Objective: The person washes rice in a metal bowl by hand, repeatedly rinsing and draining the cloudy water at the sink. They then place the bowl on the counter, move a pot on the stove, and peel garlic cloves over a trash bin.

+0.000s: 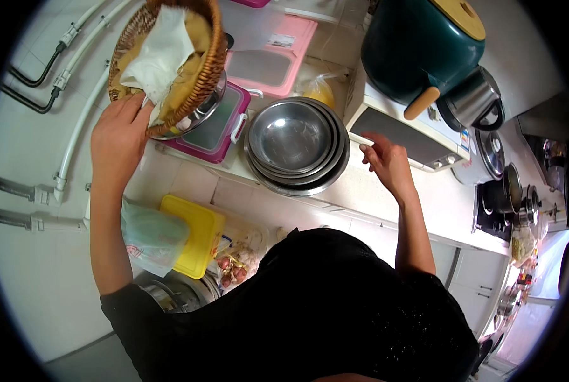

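Note:
At upper left, my left hand (122, 126) grips the near rim of a tilted wicker basket (211, 71), its fingertips against a white cloth or sheet (162, 52) inside. Lumpy tan contents or lining show around the sheet. Under the basket, a shiny metal bowl (213, 107) partly shows above a purple-rimmed plastic box lid (239, 102). My right hand (387, 162) hovers by the microwave's (401, 138) left end, fingers loosely curled and nothing seen in them. Between my hands, nested stainless steel bowls (291, 136) sit on the counter.
A green air fryer (418, 52) and a steel kettle (473, 98) stand on the microwave. Behind the bowls are a pink lid (260, 67) and a yellow bagged item (321, 91). Below left are a yellow lid (193, 234), a plastic bag (155, 234) and red onions or shallots (232, 272).

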Motion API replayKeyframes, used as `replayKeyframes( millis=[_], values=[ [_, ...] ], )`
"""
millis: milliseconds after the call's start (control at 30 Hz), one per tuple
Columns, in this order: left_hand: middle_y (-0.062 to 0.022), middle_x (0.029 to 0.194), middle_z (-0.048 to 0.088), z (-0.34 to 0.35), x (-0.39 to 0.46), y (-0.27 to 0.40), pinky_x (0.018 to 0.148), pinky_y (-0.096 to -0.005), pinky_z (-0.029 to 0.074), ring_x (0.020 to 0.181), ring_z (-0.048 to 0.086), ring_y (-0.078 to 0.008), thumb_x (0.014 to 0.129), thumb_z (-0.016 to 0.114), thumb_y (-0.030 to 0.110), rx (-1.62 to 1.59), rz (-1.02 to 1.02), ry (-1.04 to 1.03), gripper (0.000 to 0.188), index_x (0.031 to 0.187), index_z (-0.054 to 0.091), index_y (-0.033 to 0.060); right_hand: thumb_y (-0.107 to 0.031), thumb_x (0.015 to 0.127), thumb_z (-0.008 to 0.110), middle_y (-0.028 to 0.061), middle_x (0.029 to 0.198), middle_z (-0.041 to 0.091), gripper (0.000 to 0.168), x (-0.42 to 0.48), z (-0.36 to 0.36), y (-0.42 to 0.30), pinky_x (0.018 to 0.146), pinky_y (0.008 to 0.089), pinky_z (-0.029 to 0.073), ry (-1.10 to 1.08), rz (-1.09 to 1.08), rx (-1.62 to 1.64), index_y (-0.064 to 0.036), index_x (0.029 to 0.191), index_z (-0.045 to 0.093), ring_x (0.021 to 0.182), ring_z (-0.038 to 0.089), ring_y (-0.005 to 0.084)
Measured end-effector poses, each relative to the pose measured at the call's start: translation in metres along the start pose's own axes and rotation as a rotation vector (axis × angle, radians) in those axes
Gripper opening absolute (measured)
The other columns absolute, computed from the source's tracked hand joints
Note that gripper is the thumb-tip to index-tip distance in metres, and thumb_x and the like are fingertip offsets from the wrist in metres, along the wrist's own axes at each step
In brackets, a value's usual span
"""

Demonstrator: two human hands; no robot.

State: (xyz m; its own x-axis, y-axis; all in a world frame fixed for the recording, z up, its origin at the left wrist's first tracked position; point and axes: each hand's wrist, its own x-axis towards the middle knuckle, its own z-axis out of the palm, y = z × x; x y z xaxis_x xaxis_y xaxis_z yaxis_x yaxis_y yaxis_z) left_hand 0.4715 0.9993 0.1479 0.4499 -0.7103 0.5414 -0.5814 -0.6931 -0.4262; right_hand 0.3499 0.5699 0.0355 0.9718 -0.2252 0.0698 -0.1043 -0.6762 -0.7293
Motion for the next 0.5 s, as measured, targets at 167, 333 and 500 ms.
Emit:
replayKeyframes(
  millis=[167, 333, 500],
  values=[
    [-0.0093, 0.085, 0.059, -0.059, 0.034, 0.087, 0.071, -0.0357, 0.051, 0.084, 0.060, -0.0255, 0.071, 0.062, 0.011, -0.133, 0.102, -0.066, 0.021, 0.091, 0.063, 0.0054, -0.017, 0.091, 0.065, 0.0169, 0.068, 0.065, 0.028, 0.002, 0.001, -0.010, 0.061, 0.0353, 0.050, 0.049, -0.103, -0.033, -0.003, 0.116, 0.065, 0.061, 0.065, 0.0266],
    [-0.0035, 0.077, 0.052, 0.014, 0.038, 0.141, 0.066, -0.0341, 0.051, 0.079, 0.058, -0.0201, 0.072, 0.061, 0.013, -0.471, 0.346, -0.161, 0.008, 0.078, 0.057, 0.0093, -0.015, 0.088, 0.067, 0.0174, 0.071, 0.066, 0.026, -0.014, -0.007, -0.015, 0.062, 0.0389, 0.052, 0.121, -0.151, -0.117, -0.004, 0.111, 0.066, 0.065, 0.065, 0.0327],
    [-0.0066, 0.081, 0.056, 0.079, 0.035, 0.180, 0.069, -0.0353, 0.052, 0.084, 0.060, -0.0246, 0.073, 0.059, 0.008, -0.446, 0.383, -0.341, 0.016, 0.089, 0.062, 0.0065, -0.012, 0.091, 0.067, 0.0115, 0.067, 0.064, 0.027, -0.047, -0.020, -0.004, 0.058, 0.0327, 0.050, 0.164, -0.122, -0.156, -0.005, 0.117, 0.065, 0.056, 0.060, 0.0195]
  ],
)
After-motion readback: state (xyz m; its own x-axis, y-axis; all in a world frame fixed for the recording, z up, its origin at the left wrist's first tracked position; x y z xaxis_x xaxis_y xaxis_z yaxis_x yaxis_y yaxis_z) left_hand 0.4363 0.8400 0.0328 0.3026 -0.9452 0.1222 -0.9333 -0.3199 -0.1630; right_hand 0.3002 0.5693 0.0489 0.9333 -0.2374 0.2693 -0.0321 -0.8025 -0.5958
